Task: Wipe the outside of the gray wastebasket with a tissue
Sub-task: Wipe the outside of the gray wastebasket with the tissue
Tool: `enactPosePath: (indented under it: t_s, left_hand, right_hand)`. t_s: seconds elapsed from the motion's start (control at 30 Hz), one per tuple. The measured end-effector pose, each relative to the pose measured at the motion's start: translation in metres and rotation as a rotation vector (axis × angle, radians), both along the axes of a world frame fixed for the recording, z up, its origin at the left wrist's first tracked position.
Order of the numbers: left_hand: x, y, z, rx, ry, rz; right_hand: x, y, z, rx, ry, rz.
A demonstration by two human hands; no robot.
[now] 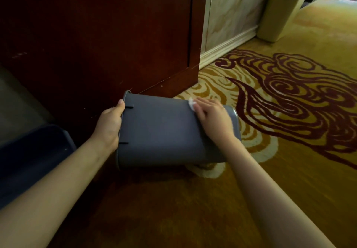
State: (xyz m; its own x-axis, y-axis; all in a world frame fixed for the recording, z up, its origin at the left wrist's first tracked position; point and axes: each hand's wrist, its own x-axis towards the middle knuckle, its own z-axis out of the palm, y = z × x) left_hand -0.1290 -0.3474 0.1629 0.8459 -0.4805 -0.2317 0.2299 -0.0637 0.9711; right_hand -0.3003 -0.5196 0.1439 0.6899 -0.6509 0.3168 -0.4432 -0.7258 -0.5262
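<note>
While the left hand (111,124) grips the tipped gray plastic wastebasket (164,131) by its rim, right-hand fingers (201,110) press a white tissue (191,103) flat against its side, mid-wipe; next, sweep toward the rim.

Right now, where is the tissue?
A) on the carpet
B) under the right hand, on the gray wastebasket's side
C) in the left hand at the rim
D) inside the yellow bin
B: the tissue peeks out from under the right hand, pressed on the wastebasket; the left hand grips the rim.
</note>
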Motion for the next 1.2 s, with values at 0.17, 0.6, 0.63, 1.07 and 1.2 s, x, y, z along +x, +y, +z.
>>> enactPosePath:
  t_s: [0.17,0.6,0.63,1.07,1.2]
  left_hand:
    - [0.000,-0.003,0.003,0.021,-0.012,0.002]
    - [0.005,-0.007,0.006,0.067,-0.012,0.001]
    - [0.006,-0.007,0.006,0.069,-0.010,0.004]
    - [0.014,-0.014,0.004,0.097,-0.018,0.021]
    - [0.016,-0.014,0.004,0.094,-0.017,0.014]
  right_hand:
    - [-0.052,-0.022,-0.018,0.071,-0.125,-0.226]
    - [-0.048,0.060,-0.030,-0.220,-0.464,-0.163]
    - [-0.038,0.075,-0.036,-0.240,-0.429,-0.043]
    - [-0.100,0.032,-0.095,-0.308,-0.414,-0.197]
    - [-0.102,0.030,-0.080,-0.167,-0.497,-0.447]
